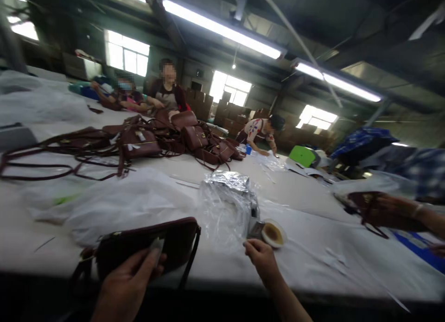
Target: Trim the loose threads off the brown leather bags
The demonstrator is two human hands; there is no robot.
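At the near table edge, a dark brown leather bag [177,234] with a zip along its top and a hanging strap is tilted in front of me. My left hand [127,278] is closed in front of it, thumb and fingers pinching a small pale piece [158,249]; whether they also grip the bag I cannot tell. My right hand [262,262] has its fingers pinched together beside a round pale dish [273,234] with something brown in it. Anything between those fingertips is too small to make out. Clear plastic wrapping [222,215] covers a silvery bundle just beyond.
A heap of brown bags [139,143] with long straps lies across the table [302,262]. White sheeting [132,206] spreads at left. Co-workers stand at the far side; at right, another person's hand [396,206] holds a brown bag. A green object [301,156] stands farther back.
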